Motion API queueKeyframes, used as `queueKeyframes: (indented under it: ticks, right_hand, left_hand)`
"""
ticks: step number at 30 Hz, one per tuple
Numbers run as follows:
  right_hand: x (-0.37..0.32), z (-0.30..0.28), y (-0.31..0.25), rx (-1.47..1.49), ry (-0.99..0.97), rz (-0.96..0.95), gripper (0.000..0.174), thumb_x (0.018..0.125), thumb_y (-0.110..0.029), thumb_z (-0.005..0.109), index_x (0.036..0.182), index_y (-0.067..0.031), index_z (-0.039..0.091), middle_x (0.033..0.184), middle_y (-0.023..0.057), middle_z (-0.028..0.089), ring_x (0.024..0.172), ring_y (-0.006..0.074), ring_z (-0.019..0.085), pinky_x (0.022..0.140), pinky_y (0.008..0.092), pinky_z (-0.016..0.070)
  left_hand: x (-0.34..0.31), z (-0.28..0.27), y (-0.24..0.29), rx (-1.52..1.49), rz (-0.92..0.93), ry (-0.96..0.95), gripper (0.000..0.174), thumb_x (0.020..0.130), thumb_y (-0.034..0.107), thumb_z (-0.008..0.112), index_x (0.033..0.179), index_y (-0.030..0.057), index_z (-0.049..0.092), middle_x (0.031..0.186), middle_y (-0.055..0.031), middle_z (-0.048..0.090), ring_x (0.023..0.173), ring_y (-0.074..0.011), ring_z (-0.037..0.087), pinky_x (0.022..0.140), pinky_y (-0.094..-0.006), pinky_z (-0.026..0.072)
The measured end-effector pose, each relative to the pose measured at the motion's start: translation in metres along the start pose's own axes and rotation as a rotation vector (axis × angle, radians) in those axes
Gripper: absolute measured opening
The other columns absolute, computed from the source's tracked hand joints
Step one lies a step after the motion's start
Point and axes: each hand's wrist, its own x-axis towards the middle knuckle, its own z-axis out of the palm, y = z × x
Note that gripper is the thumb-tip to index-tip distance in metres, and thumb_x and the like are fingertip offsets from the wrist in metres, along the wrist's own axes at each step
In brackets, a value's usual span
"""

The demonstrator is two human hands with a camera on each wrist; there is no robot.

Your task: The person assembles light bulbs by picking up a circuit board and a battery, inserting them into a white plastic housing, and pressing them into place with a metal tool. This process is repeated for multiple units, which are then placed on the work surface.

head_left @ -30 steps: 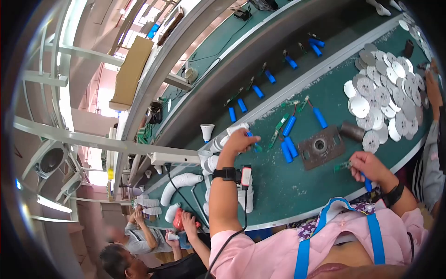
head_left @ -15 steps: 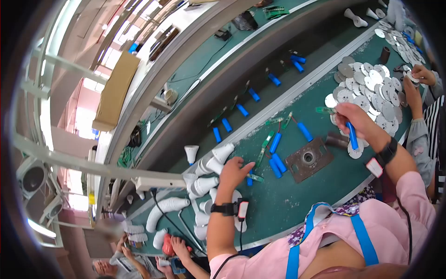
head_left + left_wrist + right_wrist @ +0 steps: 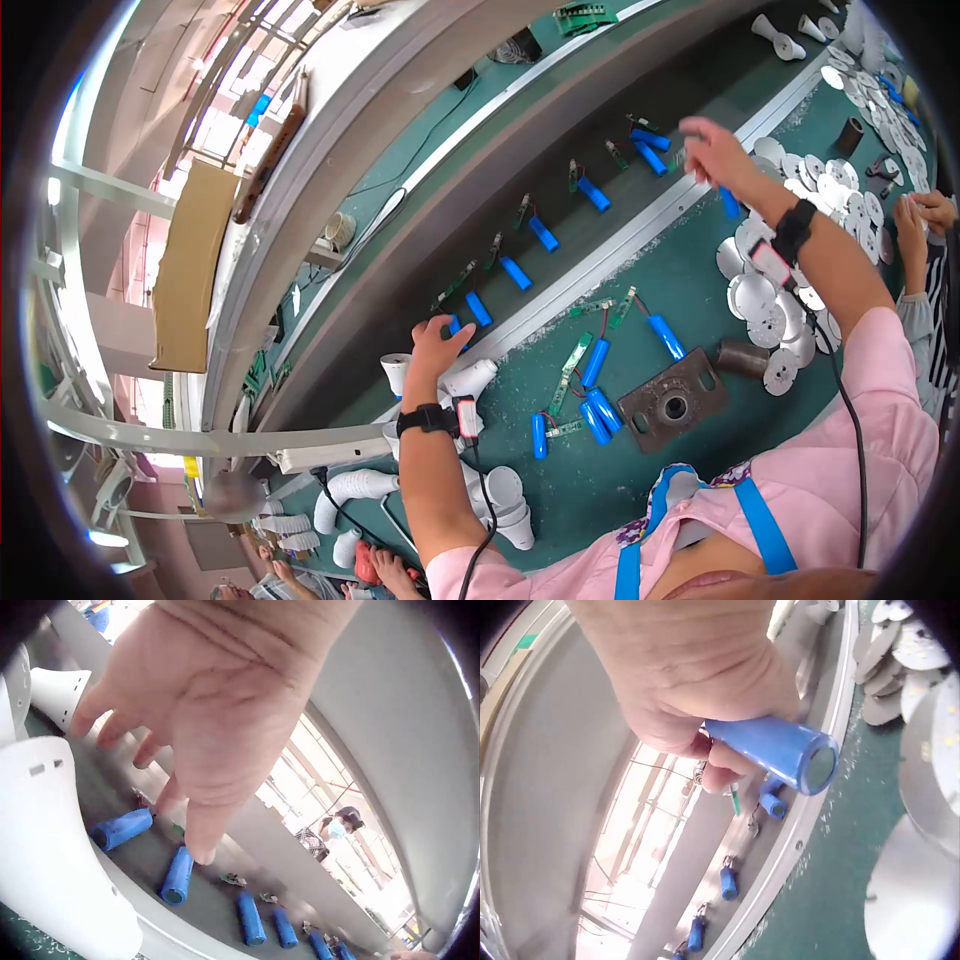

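Note:
My right hand [image 3: 722,160] grips a blue cylinder [image 3: 730,203] with a small green board at its other end, above the channel's near edge. Seen from the right wrist, the cylinder [image 3: 772,750] sticks out of the curled hand [image 3: 697,682]. The left hand [image 3: 435,352] is over the channel's lower end, fingers spread and loosely bent. In the left wrist view, that hand's [image 3: 202,712] thumb tip overlaps the top of a blue cylinder [image 3: 178,877]; contact cannot be told. More blue cylinders [image 3: 543,233] with boards lie in a row along the channel.
A brown metal plate [image 3: 650,412] with a round hub, a dark tube [image 3: 742,358] and several blue cylinders [image 3: 664,337] lie on the green table. Silver discs [image 3: 752,296] pile at the right. White cups [image 3: 470,378] stand near my left forearm. Another person's hands [image 3: 915,225] are at far right.
My right hand has moved from the table over to the channel with its cylinder. The left hand has gone from beside a blue cylinder on the table to the channel. The head view has shifted.

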Motion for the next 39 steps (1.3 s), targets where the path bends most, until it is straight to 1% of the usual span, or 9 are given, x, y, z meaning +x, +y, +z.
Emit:
queueKeyframes:
  ticks: [4,6,7,12,20,25,28,32,39]
  right_hand:
    - [0.057,-0.002,0.002,-0.068,0.039,-0.092,0.038,0.081,-0.018,0.048,0.118,-0.0094,0.05,0.078,0.0108,0.061,0.06,0.015,0.057,0.048,0.0281,0.0452]
    - [0.089,0.006,0.027,-0.708,0.277,-0.558,0.043,0.079,-0.024,0.049,0.12,-0.0118,0.049,0.083,0.0154,0.061,0.08,0.0234,0.06,0.069,0.0375,0.0487]
    - [0.079,0.014,0.008,-0.798,0.164,-0.341,0.051,0.077,-0.037,0.053,0.119,-0.0067,0.049,0.1,0.0212,0.056,0.099,0.0324,0.054,0.085,0.0439,0.0427]
    - [0.088,0.048,0.036,-1.187,0.215,-0.451,0.069,0.07,-0.05,0.062,0.111,0.004,0.049,0.115,0.0241,0.045,0.102,0.0394,0.049,0.084,0.0426,0.0443]
    - [0.107,0.058,0.059,-1.256,0.135,-0.456,0.042,0.074,-0.029,0.061,0.108,-0.0059,0.051,0.103,0.0205,0.049,0.089,0.04,0.055,0.073,0.0423,0.0504]
    - [0.104,0.058,0.056,-1.253,0.113,-0.415,0.04,0.073,-0.021,0.059,0.11,-0.0098,0.049,0.104,0.0224,0.05,0.084,0.0423,0.057,0.072,0.0441,0.0505]
    - [0.112,0.051,0.057,-1.224,0.103,-0.359,0.037,0.071,-0.02,0.059,0.105,-0.0059,0.052,0.101,0.0228,0.054,0.089,0.0392,0.057,0.075,0.0433,0.0497]
    - [0.109,0.042,0.056,-1.186,0.023,-0.353,0.033,0.071,-0.022,0.059,0.095,-0.0008,0.055,0.094,0.0211,0.059,0.091,0.0353,0.057,0.078,0.0416,0.0478]
    - [0.089,0.035,0.022,-0.932,-0.066,-0.259,0.034,0.071,-0.025,0.055,0.092,0.0021,0.057,0.09,0.0201,0.059,0.084,0.0343,0.058,0.076,0.0398,0.0455]
  left_hand:
    - [0.022,0.013,0.003,-0.078,-0.094,-0.184,0.066,0.069,0.056,0.061,0.112,0.0069,0.054,0.122,-0.0237,0.044,0.11,-0.0368,0.046,0.093,-0.0396,0.037]
    - [0.035,0.021,0.007,-0.04,-0.097,-0.247,0.07,0.068,0.06,0.06,0.112,0.0061,0.054,0.122,-0.0252,0.042,0.11,-0.0379,0.046,0.093,-0.0401,0.037]
    - [0.036,0.024,0.018,-0.03,-0.168,-0.218,0.072,0.066,0.062,0.061,0.112,0.0058,0.054,0.122,-0.0254,0.042,0.111,-0.0368,0.044,0.094,-0.0402,0.0363]
    - [0.043,0.049,0.034,0.144,-0.319,-0.016,0.072,0.066,0.061,0.061,0.109,0.004,0.054,0.125,-0.0235,0.039,0.113,-0.0397,0.04,0.093,-0.0447,0.0373]
    - [0.053,0.062,0.024,0.064,-0.227,0.021,0.046,0.07,0.039,0.056,0.104,0.0066,0.057,0.115,-0.0238,0.046,0.102,-0.0409,0.049,0.085,-0.0438,0.0439]
    - [0.048,0.036,0.026,-0.311,-0.092,0.359,0.034,0.064,0.032,0.062,0.067,-0.0022,0.061,0.058,-0.0167,0.057,0.061,-0.0294,0.06,0.06,-0.0357,0.0469]
    - [0.01,-0.008,0.041,-0.386,-0.158,0.119,0.032,0.072,0.03,0.062,0.065,-0.0002,0.054,0.058,-0.0035,0.053,0.054,-0.0106,0.047,0.05,-0.0282,0.0379]
    - [-0.081,-0.003,0.034,-0.144,0.109,0.261,0.033,0.067,0.029,0.066,0.058,0.0011,0.051,0.063,-0.0177,0.051,0.06,-0.0289,0.054,0.054,-0.0376,0.0425]
    - [-0.168,0.044,0.041,0.014,-0.23,0.088,0.034,0.072,0.036,0.059,0.072,0.0023,0.06,0.081,-0.0184,0.053,0.071,-0.0356,0.058,0.064,-0.0418,0.0475]
